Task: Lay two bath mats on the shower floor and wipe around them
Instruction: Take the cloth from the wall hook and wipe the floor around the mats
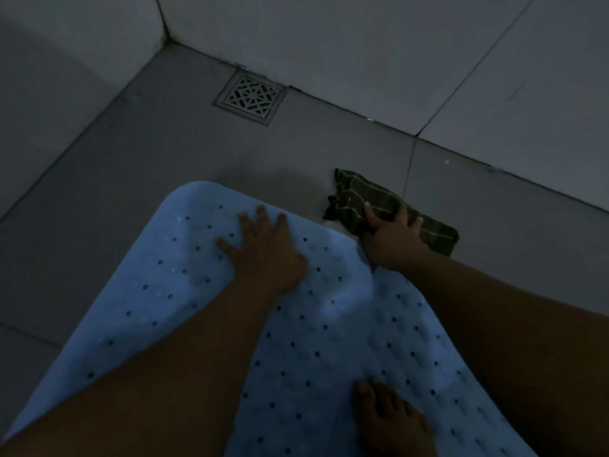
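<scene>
Left hand point(267, 249) lies flat, fingers spread, on my blue perforated bath mat point(184, 275) on the grey floor tiles point(131, 159). Right hand point(393, 239) presses palm-down on a dark green striped cloth point(372, 199) just beside the mat's far corner. I read no writing anywhere. Dim light; my foot point(389, 420) is cut off below.

Our left hand point(263, 249) flat, fingers spread, palm down, arm straight fwd. Our right hand point(393, 239) palm down, fingers pressed flat, arm extended. Bare foot point(389, 420) btwn forearms.
</scene>
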